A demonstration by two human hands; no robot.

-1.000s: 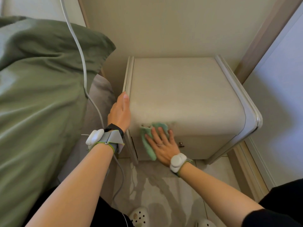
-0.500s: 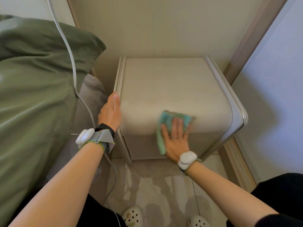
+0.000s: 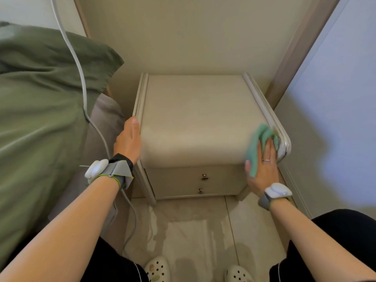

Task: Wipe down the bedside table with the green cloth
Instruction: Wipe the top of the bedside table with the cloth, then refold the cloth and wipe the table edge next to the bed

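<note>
The cream bedside table [image 3: 195, 119] stands against the wall, with two small drawer knobs on its front. My right hand [image 3: 263, 169] presses the green cloth [image 3: 259, 143] flat against the table's front right corner, beside the raised right rim. The cloth bunches above my fingers and hangs down under my palm. My left hand [image 3: 129, 141] rests against the table's left edge, fingers together, holding nothing loose.
A bed with green bedding [image 3: 40, 119] fills the left side. A white cable [image 3: 81, 78] runs down between bed and table to the floor. A pale wall panel [image 3: 335, 119] stands close on the right. My white clogs [image 3: 157, 268] are on the tiled floor.
My right hand has swept the green cloth rightward along the table's front edge, from near the left corner to the right corner. My left hand has stayed on the left edge.
</note>
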